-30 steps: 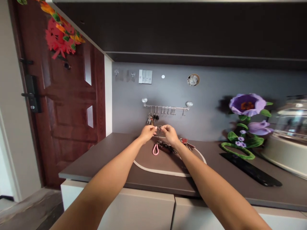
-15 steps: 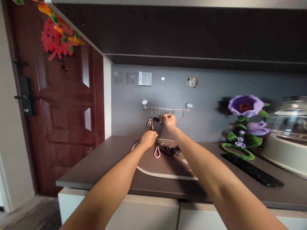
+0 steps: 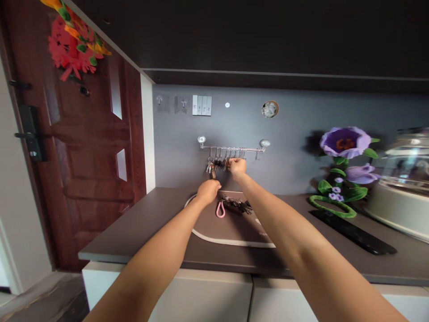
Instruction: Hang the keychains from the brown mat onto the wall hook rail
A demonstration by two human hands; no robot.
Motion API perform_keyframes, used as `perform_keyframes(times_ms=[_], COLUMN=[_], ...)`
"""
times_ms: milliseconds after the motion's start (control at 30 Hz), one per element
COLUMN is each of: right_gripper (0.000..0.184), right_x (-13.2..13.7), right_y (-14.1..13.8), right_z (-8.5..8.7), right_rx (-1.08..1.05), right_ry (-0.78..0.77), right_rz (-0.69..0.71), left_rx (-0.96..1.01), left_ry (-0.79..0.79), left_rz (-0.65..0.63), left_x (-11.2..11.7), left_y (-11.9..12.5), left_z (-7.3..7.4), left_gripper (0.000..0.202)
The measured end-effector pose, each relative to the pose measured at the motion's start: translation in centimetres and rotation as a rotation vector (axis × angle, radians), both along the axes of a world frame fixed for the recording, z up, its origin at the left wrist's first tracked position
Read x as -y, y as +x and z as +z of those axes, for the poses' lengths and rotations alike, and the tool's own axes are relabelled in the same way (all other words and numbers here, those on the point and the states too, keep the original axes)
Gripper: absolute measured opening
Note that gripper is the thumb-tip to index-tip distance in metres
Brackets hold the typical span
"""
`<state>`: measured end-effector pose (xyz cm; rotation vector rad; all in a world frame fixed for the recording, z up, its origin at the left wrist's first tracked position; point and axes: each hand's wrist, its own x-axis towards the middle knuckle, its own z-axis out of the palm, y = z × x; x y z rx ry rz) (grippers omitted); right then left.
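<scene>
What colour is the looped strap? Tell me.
The looped strap is pink, as the head view shows.

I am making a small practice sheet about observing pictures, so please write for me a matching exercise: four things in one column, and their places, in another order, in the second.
Column one
1. Right hand
2. Left hand
3. Pink loop
4. Hook rail

Column two
A. Lying on the brown mat
B. Mounted on the grey wall
C. Below the hanging brown tag
D. Raised to the hooks

Pairs: 1-D, 2-C, 3-A, 4-B
</scene>
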<state>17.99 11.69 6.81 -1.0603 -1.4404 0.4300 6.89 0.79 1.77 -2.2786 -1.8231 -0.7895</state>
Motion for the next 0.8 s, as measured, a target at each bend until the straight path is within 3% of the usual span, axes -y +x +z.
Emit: perform_keyframes(times_ms=[100, 233, 433, 800], right_gripper=[0.014, 0.01, 0.011, 0.014], right_x=[1.1, 2.5, 3.3, 6.3], right_y=[0.1, 0.4, 1.4, 3.8], right_z=[0.0, 0.3, -0.3, -3.5], right_rx=[-0.184, -0.31, -0.327, -0.22], right_ry=[-0.133, -0.19, -0.218, -0.219], right_rz=[0.026, 0.143, 0.18, 0.236], left_rx=[0.0, 0.017, 0.062, 0.056], left_ry=[0.005, -0.005, -0.012, -0.039], left_rz=[-0.032, -0.054, -0.118, -0.238], left_x=[-0.1, -0.3, -0.7, -1.3], left_y=[-0.2, -0.4, -0.5, -0.8], left_z=[-0.2, -0.3, -0.5, -1.2], left_gripper=[0.024, 0.023, 0.024, 0.024])
